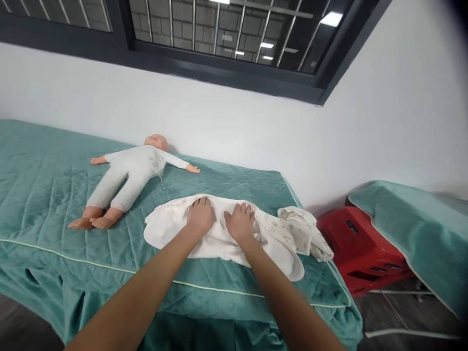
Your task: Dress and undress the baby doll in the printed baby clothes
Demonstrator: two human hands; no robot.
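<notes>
A white baby garment (215,239) with a small print lies spread across the green quilted cover, its right part bunched up. My left hand (202,214) is closed on the upper middle of the garment, fingers curled over the cloth. To its right, my right hand (240,222) also grips the cloth, with the thumb towards the left hand. The fingertips of both hands are partly hidden in the folds. Up and to the left, a baby doll (135,168) with a white cloth body lies on its back, arms spread, apart from both hands.
The green quilted cover (54,180) drapes over the bed's front edge. Behind it stand a white wall (219,122) and a dark-framed window (226,63) with bars. At the right, a red plastic chair (361,248) sits beside another green-covered surface (424,229).
</notes>
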